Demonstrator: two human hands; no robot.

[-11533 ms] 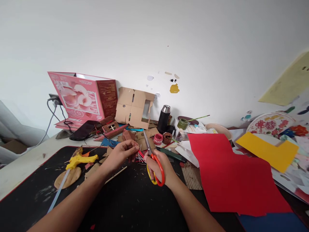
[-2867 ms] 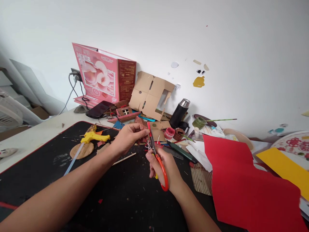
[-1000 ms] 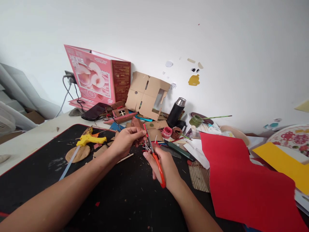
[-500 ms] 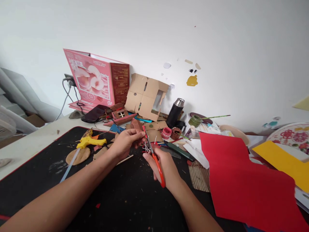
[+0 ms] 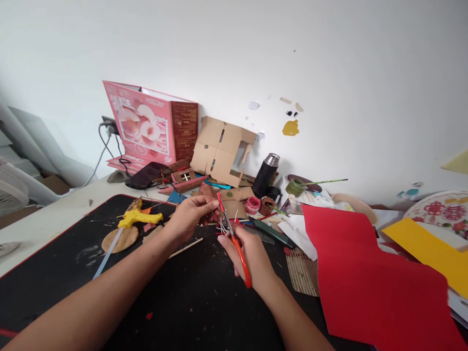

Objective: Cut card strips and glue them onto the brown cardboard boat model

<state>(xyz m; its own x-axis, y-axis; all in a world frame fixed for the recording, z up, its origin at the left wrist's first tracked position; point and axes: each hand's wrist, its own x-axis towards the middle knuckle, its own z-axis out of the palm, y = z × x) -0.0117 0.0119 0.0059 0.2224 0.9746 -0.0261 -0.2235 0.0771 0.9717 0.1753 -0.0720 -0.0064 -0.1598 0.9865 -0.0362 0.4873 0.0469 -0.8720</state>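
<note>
In the middle of the view my right hand is closed around the handle of a pair of scissors with orange-red grips. Their blades point up and away, next to my left fingertips. My left hand is in a pinch, and a small strip of red paper shows between its fingertips and the blade tips. How much of the strip the fingers cover I cannot tell. Below the blades lies a small heap of red and white paper snippets. A thin wooden stick rests on the black mat near my left wrist.
A yellow glue gun lies at left on a round wooden disc. Behind stand a pink box, cut cardboard, a black thermos and paint jars. A large red paper sheet covers the right side.
The view has shifted slightly, so the whole scene sits a little lower. Both hands keep nearly the same pose, with the scissors by the left fingertips.
</note>
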